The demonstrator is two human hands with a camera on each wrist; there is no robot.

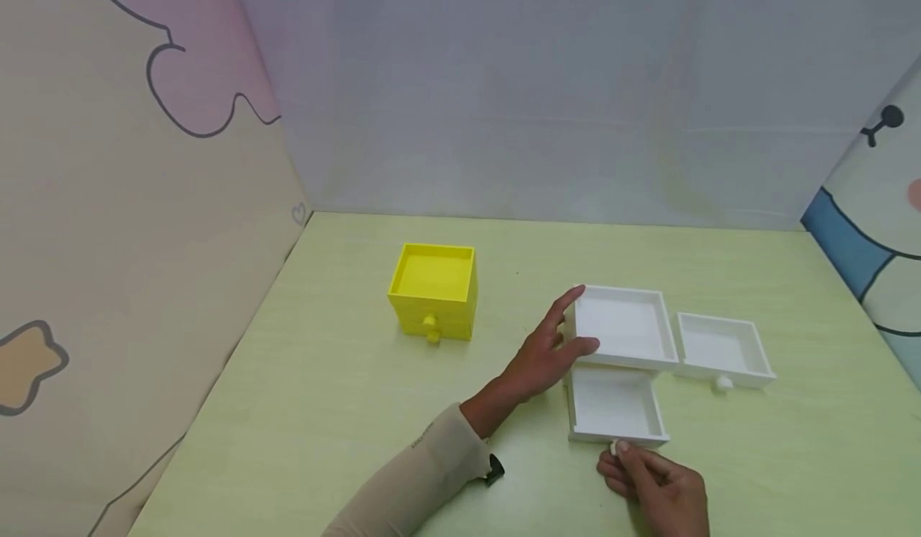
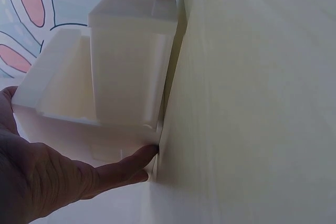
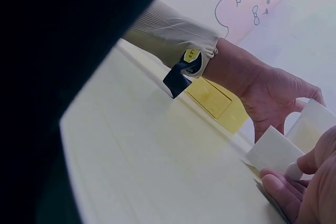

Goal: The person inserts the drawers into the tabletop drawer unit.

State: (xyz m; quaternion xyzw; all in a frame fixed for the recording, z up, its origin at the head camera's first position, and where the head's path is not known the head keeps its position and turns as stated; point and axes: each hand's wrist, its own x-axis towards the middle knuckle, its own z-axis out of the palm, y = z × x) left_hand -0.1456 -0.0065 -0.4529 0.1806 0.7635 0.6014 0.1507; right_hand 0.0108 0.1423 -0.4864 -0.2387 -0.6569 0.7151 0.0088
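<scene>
One knob (image 3: 293,171) is pinched in the right grip (image 1: 660,481); the left grip (image 1: 544,355) clasps a white cabinet (image 1: 629,325).

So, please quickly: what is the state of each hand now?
Left hand: open, touching the white cabinet.
Right hand: closed, pinching the knob of the pulled-out white drawer.

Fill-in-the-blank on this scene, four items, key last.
1. The right hand pinches the open drawer's ____.
2. The left hand touches the ____ box.
3. In the head view, the loose drawer lies to the ____ of the open one.
4. There, the yellow box stands to the ____ of both hands.
Missing words: knob; white; right; left.
</scene>
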